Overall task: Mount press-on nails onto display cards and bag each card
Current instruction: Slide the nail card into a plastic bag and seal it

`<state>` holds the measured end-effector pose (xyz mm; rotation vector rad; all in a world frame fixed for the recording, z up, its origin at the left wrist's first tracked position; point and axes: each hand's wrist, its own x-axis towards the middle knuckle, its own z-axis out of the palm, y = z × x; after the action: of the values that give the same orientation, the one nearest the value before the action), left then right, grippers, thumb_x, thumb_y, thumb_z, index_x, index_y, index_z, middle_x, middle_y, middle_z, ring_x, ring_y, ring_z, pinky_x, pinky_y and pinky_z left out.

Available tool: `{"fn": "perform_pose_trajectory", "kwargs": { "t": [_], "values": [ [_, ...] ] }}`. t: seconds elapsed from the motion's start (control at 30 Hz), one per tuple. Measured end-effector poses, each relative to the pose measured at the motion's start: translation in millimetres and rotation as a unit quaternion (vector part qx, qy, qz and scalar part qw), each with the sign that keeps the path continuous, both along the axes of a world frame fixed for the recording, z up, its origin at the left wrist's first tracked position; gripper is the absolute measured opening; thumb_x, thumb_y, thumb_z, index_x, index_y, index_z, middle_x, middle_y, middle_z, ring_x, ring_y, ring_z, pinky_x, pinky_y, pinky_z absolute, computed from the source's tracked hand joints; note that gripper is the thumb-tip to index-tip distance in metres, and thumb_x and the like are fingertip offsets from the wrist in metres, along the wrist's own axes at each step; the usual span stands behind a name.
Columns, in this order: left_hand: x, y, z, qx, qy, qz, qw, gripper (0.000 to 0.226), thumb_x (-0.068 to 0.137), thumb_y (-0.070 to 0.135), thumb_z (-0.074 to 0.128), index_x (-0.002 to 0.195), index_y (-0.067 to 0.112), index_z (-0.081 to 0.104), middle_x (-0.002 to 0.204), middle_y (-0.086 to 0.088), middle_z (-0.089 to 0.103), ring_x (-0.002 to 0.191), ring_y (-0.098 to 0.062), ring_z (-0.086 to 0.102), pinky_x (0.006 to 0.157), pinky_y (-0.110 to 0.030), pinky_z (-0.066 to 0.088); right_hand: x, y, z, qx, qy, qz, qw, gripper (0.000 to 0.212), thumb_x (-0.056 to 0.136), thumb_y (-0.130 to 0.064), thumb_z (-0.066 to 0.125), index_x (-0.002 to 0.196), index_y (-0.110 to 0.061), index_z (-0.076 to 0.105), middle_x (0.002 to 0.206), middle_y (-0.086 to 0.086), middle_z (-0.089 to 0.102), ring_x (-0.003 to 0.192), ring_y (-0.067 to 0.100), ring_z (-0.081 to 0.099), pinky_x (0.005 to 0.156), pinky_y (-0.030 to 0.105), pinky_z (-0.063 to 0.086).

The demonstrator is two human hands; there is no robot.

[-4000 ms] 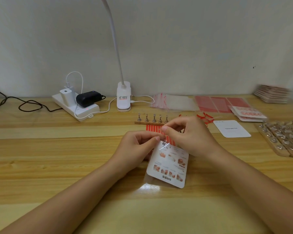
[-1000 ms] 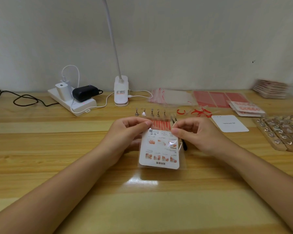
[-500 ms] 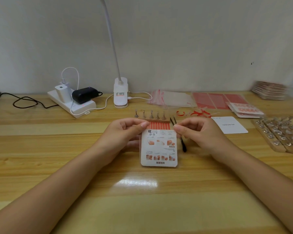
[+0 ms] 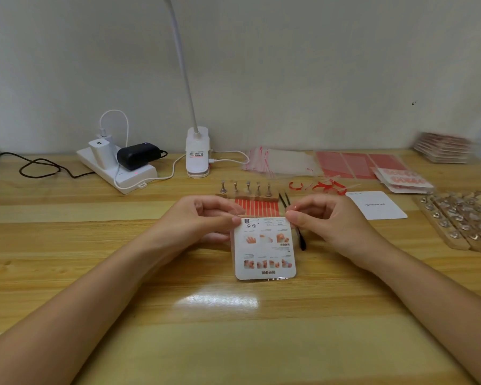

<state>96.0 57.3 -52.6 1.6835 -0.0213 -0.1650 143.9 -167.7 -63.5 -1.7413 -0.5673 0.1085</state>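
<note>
The card (image 4: 264, 248), printed side up in its clear bag (image 4: 278, 278), lies flat at the table's (image 4: 67, 273) middle, near the front of the red strips (image 4: 257, 208). The left hand (image 4: 203, 220) pinches its far-left corner, the right hand (image 4: 325, 220) its far-right corner, fingers curled on the bag's top edge. The card looks light and fairly stiff, the film thin, slippery and easy to crease, so the top corners by the flap seem the best hold for sealing. Four seconds ago the card hung tilted between the hands with bag film trailing below; half a second ago it already lay square, and little has shifted since beyond the hands settling.
</note>
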Motion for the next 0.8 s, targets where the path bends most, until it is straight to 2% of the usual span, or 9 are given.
{"fn": "perform_pose_trajectory", "kwargs": {
  "t": [0.13, 0.2, 0.27, 0.4, 0.53, 0.63, 0.73, 0.8],
  "values": [
    [-1, 1, 1, 0.012, 0.002, -0.003, 1.0, 0.03, 0.064, 0.019, 0.071, 0.092, 0.012, 0.067, 0.089, -0.005, 0.074, 0.085, -0.018, 0.07, 0.062, -0.021, 0.056, 1, -3, 0, 0.004, -0.002, 0.003, 1.0, 0.009, 0.076, -0.012, 0.069, 0.079, -0.02, 0.068, 0.08, -0.007, 0.073, 0.076, 0.005, 0.068, 0.064, 0.011, 0.05],
    [0, 0, 0, 0.027, -0.007, 0.009, 1.0, 0.016, 0.072, 0.009, 0.07, 0.088, 0.012, 0.067, 0.086, -0.005, 0.074, 0.082, -0.017, 0.071, 0.061, -0.02, 0.056, 1, -2, -1, 0.013, -0.002, 0.01, 1.0, 0.011, 0.076, -0.007, 0.068, 0.078, -0.018, 0.068, 0.077, -0.002, 0.072, 0.074, 0.007, 0.067, 0.064, 0.011, 0.05],
    [1, 0, -1, 0.043, -0.023, 0.019, 0.999, 0.012, 0.078, 0.001, 0.066, 0.085, 0.011, 0.068, 0.084, -0.004, 0.074, 0.079, -0.016, 0.071, 0.061, -0.019, 0.056, 1, -2, -1, 0.018, 0.001, 0.024, 1.0, 0.013, 0.075, -0.003, 0.069, 0.077, -0.016, 0.068, 0.077, 0.002, 0.072, 0.074, 0.012, 0.067, 0.066, 0.013, 0.051],
    [2, -1, -3, 0.108, -0.08, 0.019, 0.991, 0.012, 0.079, 0.0, 0.066, 0.081, 0.011, 0.069, 0.077, 0.003, 0.073, 0.071, -0.007, 0.069, 0.059, -0.013, 0.051, 1, -3, -1, -0.051, -0.062, 0.035, 0.996, 0.018, 0.075, 0.0, 0.07, 0.076, -0.019, 0.068, 0.074, -0.009, 0.07, 0.072, 0.001, 0.065, 0.069, 0.01, 0.049],
    [1, 4, -7, 0.26, -0.21, -0.009, 0.943, 0.017, 0.077, 0.004, 0.071, 0.077, 0.021, 0.069, 0.08, 0.005, 0.067, 0.073, 0.0, 0.059, 0.062, -0.008, 0.044, 2, -4, -3, -0.16, -0.163, 0.029, 0.973, 0.021, 0.078, -0.004, 0.07, 0.076, -0.025, 0.066, 0.081, -0.01, 0.066, 0.076, -0.002, 0.06, 0.073, 0.007, 0.044],
    [1, 7, -10, 0.322, -0.263, -0.049, 0.908, 0.023, 0.078, 0.004, 0.07, 0.078, 0.026, 0.064, 0.085, 0.009, 0.061, 0.078, -0.004, 0.055, 0.066, -0.014, 0.047, 4, -6, -4, -0.239, -0.254, 0.03, 0.937, 0.014, 0.078, -0.007, 0.07, 0.078, -0.021, 0.068, 0.081, -0.011, 0.063, 0.08, 0.003, 0.056, 0.081, 0.01, 0.034],
    [1, 7, -10, 0.38, -0.306, -0.068, 0.87, 0.014, 0.079, 0.002, 0.069, 0.08, 0.016, 0.066, 0.084, 0.002, 0.064, 0.077, -0.01, 0.058, 0.069, -0.026, 0.051, 6, -8, 0, -0.312, -0.325, 0.045, 0.892, 0.01, 0.08, -0.011, 0.07, 0.079, -0.021, 0.068, 0.079, -0.02, 0.056, 0.082, 0.001, 0.05, 0.085, 0.012, 0.024],
    [0, 5, -9, 0.413, -0.341, -0.079, 0.841, 0.01, 0.078, 0.002, 0.07, 0.081, 0.011, 0.068, 0.082, 0.004, 0.064, 0.071, -0.007, 0.056, 0.064, -0.022, 0.05, 6, -10, 4, -0.337, -0.335, 0.055, 0.878, 0.01, 0.081, -0.013, 0.069, 0.078, -0.023, 0.067, 0.076, -0.024, 0.051, 0.081, 0.003, 0.048, 0.083, 0.015, 0.024]
  ]
}}
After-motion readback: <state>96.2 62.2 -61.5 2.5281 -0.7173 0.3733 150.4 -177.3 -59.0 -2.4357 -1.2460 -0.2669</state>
